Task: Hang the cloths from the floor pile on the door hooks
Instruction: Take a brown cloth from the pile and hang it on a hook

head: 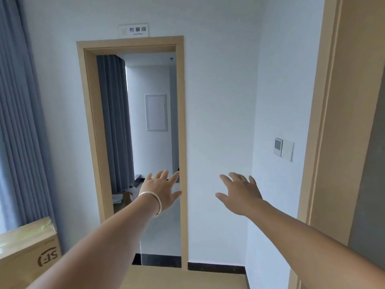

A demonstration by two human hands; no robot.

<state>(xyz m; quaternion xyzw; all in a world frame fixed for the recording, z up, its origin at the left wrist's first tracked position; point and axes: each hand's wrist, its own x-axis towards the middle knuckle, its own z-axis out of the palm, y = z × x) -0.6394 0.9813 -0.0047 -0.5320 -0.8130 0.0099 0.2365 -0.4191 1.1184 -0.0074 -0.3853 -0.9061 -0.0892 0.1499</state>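
Both arms are reaching forward at chest height toward an open doorway [133, 142] framed in pale wood. The left hand [161, 189], a gold bangle [153, 202] sitting on its wrist, is spreading its fingers flat in front of the opening; it is holding nothing. The right hand [239, 193] is hovering before the white wall [218, 122], fingers splayed and relaxed, also holding nothing.

No cloths, floor pile or door hooks are showing anywhere in this view, so where the task's things lie cannot be told from here. A sign [133, 30] above the frame is marking the room beyond as a linen room, which is suggesting the pile may be inside, though that is a guess.

A grey curtain [18, 122] is hanging at far left, with a cardboard box [29, 253] below it. A second wooden door frame [341, 122] is standing at right, and a wall switch [284, 150] is sitting on the side wall near it. Through the opening, another grey curtain [113, 122] and a white wall panel [156, 112] are showing.

Judgement: the step in hand is looking like approach and search, before any pickup. Doing it well is meaning dropping the gaze to floor level to find the pile, then checking both faces of each door for hooks before lifting anything. Taking one cloth at a time, by an edge or loop, should be keeping it from slipping off.
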